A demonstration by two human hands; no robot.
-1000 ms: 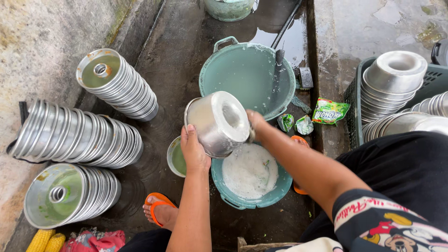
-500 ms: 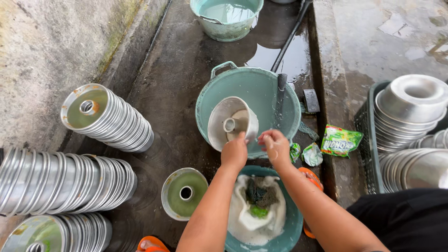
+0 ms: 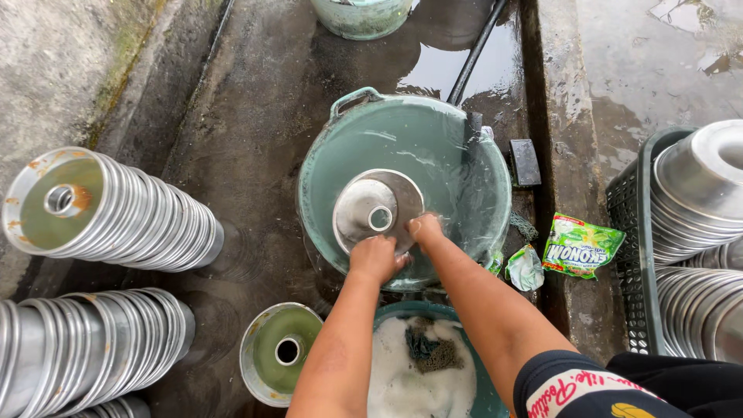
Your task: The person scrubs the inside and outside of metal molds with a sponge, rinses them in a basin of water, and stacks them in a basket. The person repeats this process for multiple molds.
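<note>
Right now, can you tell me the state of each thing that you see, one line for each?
Round metal ring mould: tilted in the water, held by both hands.
Left hand: grip shut on the mould's near rim.
Right hand: on the mould's rim.
Large green plastic basin: filled with clear water.
Small teal bowl: full of white foam, scrubber inside.
Green soap packet: torn open.

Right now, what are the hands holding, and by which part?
Both the left hand and right hand grip the round silver metal ring mould by its near rim.
</note>
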